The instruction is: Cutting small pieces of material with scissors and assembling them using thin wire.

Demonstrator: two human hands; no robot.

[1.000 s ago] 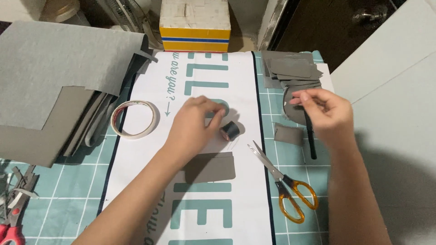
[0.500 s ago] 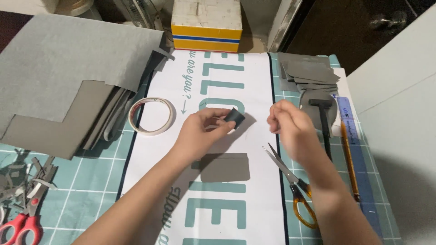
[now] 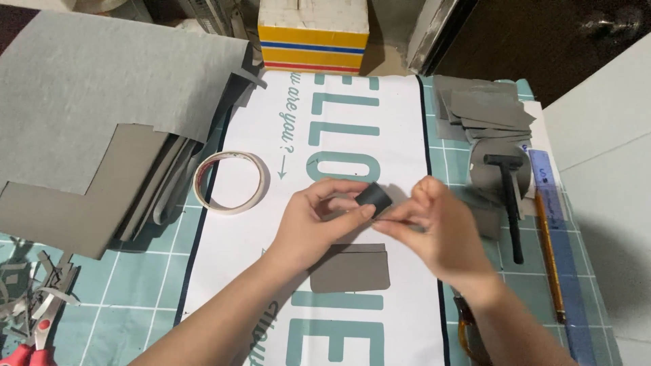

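Now both hands meet at the centre of the white printed sheet point(image 3: 352, 135). Half a second ago my right hand point(image 3: 434, 234) was apart from the left, over the scissors; it has since come across and pinches, together with my left hand point(image 3: 319, 220), the small dark tape roll point(image 3: 374, 196). A second ago the right hand was further off, at 3 o'clock near the black-handled tool point(image 3: 510, 203). Judgement: I have gone from one-handed holding to two-handed handling of the roll.

Tape roll: short dark cylinder, held off the worktop point(image 3: 135, 271), clamped between my left thumb and fingers, its open end tilted toward 1 o'clock. Right fingertips close on its edge at 3 o'clock; whether a free end of tape is lifted, I cannot tell.

Grey card piece point(image 3: 350, 269) with rounded corners lies flat just at 6 o'clock of the hands. Pale ring of tape point(image 3: 231, 181) rests at 9 o'clock, untouched. Grey card stack point(image 3: 485, 108) at 1 o'clock.
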